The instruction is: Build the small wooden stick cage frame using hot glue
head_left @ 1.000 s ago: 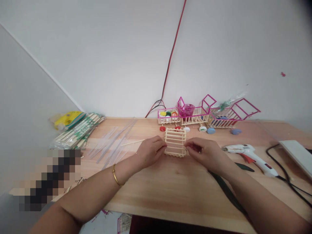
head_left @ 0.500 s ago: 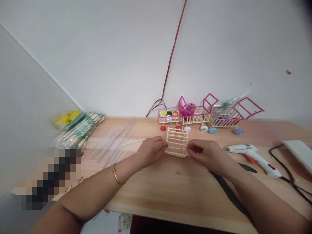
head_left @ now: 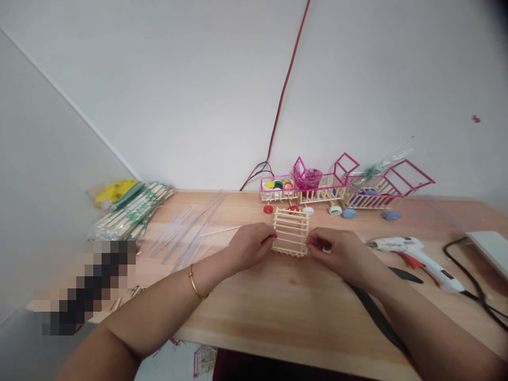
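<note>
A small frame of pale wooden sticks point(head_left: 291, 231) stands on the wooden table point(head_left: 278, 307), held between both hands. My left hand point(head_left: 251, 246), with a gold bangle at the wrist, pinches the frame's left side. On the frame's right side, my right hand point(head_left: 340, 250) has its fingers closed on the edge. Behind the frame sits a row of stick-built wagons with pink rims point(head_left: 329, 188) and bottle-cap wheels.
A white glue gun point(head_left: 413, 255) lies to the right, its black cord trailing off. Packs of wooden sticks point(head_left: 130, 211) and clear strips point(head_left: 190, 233) lie at the left. A red and black cable point(head_left: 283, 90) runs up the wall. A white board point(head_left: 490, 248) rests far right.
The view has shifted slightly, so everything sits a little further right. Both hands keep their hold on the stick frame with hardly any movement.
</note>
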Demonstrator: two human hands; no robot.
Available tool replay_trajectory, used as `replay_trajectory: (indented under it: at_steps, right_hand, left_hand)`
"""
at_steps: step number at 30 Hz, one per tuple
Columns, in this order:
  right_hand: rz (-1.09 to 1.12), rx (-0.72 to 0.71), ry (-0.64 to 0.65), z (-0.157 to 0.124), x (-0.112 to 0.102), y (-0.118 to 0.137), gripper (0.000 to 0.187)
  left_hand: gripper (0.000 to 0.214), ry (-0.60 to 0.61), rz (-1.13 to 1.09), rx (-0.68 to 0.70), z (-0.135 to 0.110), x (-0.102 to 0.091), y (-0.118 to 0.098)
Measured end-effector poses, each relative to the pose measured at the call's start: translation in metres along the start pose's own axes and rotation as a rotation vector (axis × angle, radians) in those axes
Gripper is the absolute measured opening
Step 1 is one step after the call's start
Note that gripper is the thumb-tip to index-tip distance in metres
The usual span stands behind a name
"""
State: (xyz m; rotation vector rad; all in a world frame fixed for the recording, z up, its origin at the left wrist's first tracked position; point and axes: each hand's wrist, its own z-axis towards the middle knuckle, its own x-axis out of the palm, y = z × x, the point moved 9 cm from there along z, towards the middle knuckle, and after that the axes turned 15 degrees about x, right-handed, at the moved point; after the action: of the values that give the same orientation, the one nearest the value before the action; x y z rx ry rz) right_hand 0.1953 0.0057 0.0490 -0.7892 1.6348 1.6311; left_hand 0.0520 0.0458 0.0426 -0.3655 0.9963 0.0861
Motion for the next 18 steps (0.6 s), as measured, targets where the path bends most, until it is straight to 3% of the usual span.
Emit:
replay_trajectory:
  at_steps: [18]
  right_hand:
    - [-0.011, -0.033, -0.036, -0.0025, -0.0043, 0.0068, 0.011]
  left_hand:
    - [0.013, -0.027, -0.043, 0.005, 0.001, -0.0031, -0.0016]
